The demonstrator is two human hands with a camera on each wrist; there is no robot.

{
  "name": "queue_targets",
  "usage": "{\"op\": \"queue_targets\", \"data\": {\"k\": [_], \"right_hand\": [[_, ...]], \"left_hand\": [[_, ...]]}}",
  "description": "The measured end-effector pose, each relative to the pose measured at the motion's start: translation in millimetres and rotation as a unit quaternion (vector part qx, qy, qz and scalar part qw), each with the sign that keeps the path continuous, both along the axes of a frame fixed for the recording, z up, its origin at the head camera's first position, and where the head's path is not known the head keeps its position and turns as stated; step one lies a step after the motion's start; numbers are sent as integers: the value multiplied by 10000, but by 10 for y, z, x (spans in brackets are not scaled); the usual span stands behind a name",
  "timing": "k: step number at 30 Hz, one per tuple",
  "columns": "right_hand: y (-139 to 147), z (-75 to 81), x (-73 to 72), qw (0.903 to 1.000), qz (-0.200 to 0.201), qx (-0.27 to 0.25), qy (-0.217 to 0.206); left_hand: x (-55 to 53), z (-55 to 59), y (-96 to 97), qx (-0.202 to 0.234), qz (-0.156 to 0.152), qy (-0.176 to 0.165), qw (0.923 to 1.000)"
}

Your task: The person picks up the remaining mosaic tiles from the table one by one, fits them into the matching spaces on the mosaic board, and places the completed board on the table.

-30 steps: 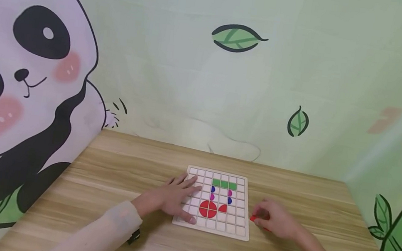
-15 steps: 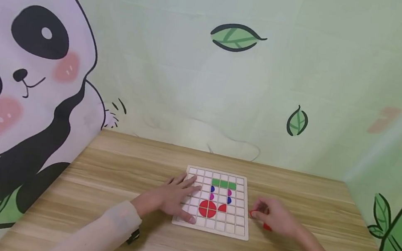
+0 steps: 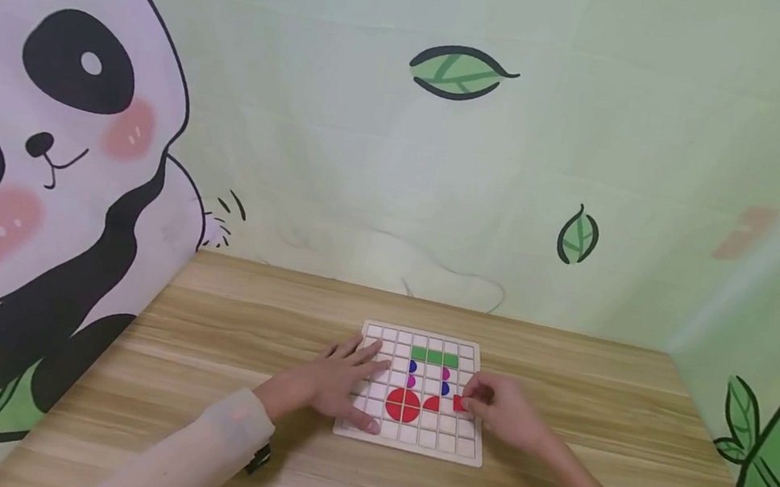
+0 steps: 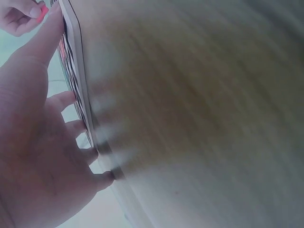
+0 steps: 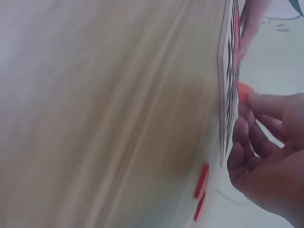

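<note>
Green panda-print wall [image 3: 343,148], wooden desk [image 3: 346,486]: a small red tile [image 3: 459,404] was held at a board's [image 3: 426,440] right side

The tile was above the board's right-hand columns; whether it touched the surface could not be told. The right hand [image 3: 504,410] had it in a pinch grip, thumb against fingertips, and one corner stuck out toward the board. It looked thin, flat and stiff, probably light and hard to break, perhaps a little slick. A hold by opposite edges would likely serve best, with the underside left free.

The left hand [image 3: 339,383] lay spread over the board's left side, thumb and at least two fingers on it and the outer ones about its left edge. The board seemed rigid and light enough to slide if bumped.

Ruled into squares, the board served as a kind of tray; whether the squares were sunken was too small to tell. It bore three green squares [image 3: 434,357] toward its far edge, blue half-rounds [image 3: 413,367] and pink half-rounds [image 3: 445,374] in two columns nearer, a red disc [image 3: 410,414] of four quarters around its middle, and one red quarter [image 3: 433,404] toward its right edge. Just beside the board's right edge, two loose red pieces [image 5: 202,181] lay on the desk, visible from the right wrist.
</note>
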State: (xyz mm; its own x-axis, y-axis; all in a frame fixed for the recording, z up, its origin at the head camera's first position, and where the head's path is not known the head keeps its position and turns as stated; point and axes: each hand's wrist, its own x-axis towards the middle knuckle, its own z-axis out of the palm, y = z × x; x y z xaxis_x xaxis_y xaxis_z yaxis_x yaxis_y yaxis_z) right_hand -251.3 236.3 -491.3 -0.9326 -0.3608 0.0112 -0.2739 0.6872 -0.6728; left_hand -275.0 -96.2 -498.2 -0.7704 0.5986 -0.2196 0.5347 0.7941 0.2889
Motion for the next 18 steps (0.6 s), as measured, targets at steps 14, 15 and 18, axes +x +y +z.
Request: {"op": "queue_targets", "data": {"k": [14,15,18], "right_hand": [[-239,0,8,9992,-225,330,-68],[-246,0,9,9991,-234,347,-86],[-265,-6,15,9987,-279,401,-138]], "left_hand": [[8,27,4,-9,2,-7,10000],[8,24,3,-7,0,-7,10000],[1,10,2,-9,-23,5,10000]]}}
